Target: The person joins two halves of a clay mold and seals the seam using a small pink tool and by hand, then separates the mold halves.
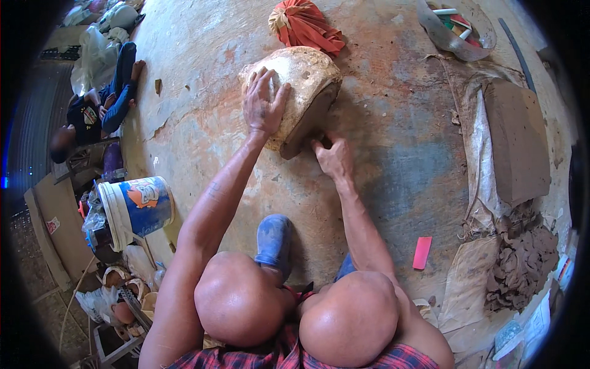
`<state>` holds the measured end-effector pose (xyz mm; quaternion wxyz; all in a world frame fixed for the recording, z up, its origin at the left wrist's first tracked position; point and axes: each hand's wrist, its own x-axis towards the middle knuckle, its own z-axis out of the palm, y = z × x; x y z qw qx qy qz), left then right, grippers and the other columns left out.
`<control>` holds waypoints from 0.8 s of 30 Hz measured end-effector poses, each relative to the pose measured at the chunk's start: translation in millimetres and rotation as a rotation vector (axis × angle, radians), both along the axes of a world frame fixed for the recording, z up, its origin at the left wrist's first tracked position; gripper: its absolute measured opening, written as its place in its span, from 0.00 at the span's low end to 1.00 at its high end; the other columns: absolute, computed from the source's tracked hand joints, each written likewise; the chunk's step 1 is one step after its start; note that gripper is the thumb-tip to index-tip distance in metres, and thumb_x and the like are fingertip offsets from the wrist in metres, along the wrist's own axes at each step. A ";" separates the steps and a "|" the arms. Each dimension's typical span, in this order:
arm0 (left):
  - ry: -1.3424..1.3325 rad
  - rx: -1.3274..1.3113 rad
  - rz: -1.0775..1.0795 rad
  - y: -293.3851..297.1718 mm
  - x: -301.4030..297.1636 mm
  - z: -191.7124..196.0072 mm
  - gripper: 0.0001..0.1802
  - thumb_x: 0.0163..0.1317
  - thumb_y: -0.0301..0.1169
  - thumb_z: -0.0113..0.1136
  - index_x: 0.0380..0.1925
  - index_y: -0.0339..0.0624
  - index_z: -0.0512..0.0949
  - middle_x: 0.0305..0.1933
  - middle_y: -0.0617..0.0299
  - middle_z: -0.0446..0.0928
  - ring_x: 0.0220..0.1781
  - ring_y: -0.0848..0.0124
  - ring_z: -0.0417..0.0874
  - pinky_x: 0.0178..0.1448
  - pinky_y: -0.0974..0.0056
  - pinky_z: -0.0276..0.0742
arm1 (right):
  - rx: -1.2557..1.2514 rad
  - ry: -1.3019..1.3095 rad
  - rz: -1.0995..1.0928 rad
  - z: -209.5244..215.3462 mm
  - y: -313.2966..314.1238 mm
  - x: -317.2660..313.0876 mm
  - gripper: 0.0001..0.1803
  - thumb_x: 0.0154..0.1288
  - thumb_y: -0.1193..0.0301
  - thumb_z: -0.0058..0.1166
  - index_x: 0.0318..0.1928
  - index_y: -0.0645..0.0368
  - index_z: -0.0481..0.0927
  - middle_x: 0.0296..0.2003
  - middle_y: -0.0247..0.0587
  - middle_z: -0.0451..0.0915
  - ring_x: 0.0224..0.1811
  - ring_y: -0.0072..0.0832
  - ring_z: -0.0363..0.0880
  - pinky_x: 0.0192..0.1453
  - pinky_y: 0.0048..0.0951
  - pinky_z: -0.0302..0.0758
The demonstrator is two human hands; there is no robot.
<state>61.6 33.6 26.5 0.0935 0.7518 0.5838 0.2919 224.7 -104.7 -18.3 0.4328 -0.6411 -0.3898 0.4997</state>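
1. Block [310, 67], pale with a brown side, sits on the floor [203, 117] ahead of the person, just beside a red cloth [307, 27].
2. Left hand [264, 107]: spread open, palm resting on the block's top.
3. Right hand [335, 158]: fingers curled by its lower edge; cannot tell whether they grip anything.

Rough, cream-coloured, rounded block [307, 71] as landmark. Right of block: wide strip of bare mottled floor [405, 141], passable low down, as far as flat grey-brown rectangular slab [517, 141]. Left of block: bare floor likewise, bounded nearer person by blue-and-white plastic bucket [147, 203]. Just beyond block: gathered red-orange cloth bundle [310, 27] bars far side. Left hand [265, 106] covers block's left top; right hand [335, 158] occupies near right corner. Between block and dusty blue shoe [273, 240]: floor gap, left forearm crossing above its left side.
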 end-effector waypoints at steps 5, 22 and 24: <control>0.004 0.006 -0.011 2.2 -1.5 0.9 0.34 0.67 0.51 0.67 0.65 0.40 0.79 0.74 0.42 0.74 0.81 0.45 0.66 0.83 0.46 0.59 | -0.007 0.013 0.088 -0.8 -12.5 4.6 0.16 0.62 0.67 0.68 0.47 0.61 0.88 0.40 0.53 0.90 0.44 0.50 0.89 0.53 0.46 0.82; 0.007 0.005 -0.010 1.3 2.2 1.0 0.34 0.66 0.52 0.68 0.65 0.41 0.79 0.74 0.42 0.74 0.81 0.43 0.66 0.84 0.46 0.57 | 0.216 0.131 -0.207 -13.6 -41.2 -8.0 0.19 0.68 0.67 0.67 0.55 0.64 0.87 0.39 0.43 0.92 0.40 0.31 0.89 0.48 0.34 0.83; 0.000 0.014 -0.006 1.8 5.8 1.1 0.34 0.66 0.52 0.68 0.64 0.41 0.80 0.74 0.42 0.75 0.81 0.44 0.67 0.83 0.46 0.57 | 0.176 0.173 -0.234 -14.7 -30.6 -23.7 0.19 0.73 0.66 0.63 0.59 0.62 0.86 0.41 0.52 0.91 0.42 0.42 0.91 0.49 0.39 0.82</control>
